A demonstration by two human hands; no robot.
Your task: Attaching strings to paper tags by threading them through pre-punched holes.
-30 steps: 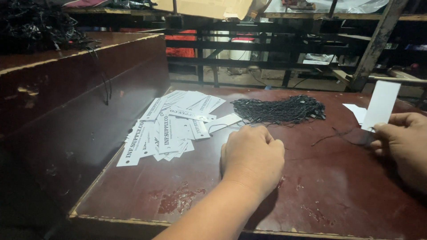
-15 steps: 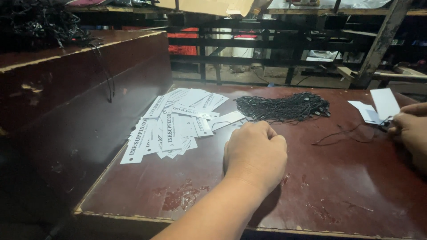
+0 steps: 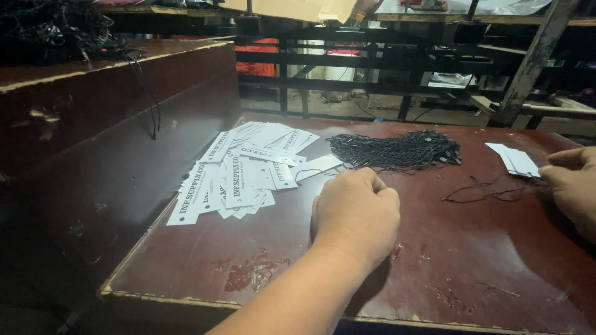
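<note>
While the left hand [image 3: 355,214] is resting knuckles-up on the dark red table [image 3: 472,273], its fingers are curling under into a loose fist, and I cannot tell whether it is gripping anything. At the table's right edge, the right hand [image 3: 572,186] is pinching a small stack of white tags [image 3: 514,160], with a loose black string [image 3: 481,191] trailing beside it. Farther back, a bundle of black strings [image 3: 397,151] is lying between that stack and a spread pile of printed white tags [image 3: 239,170].
</note>
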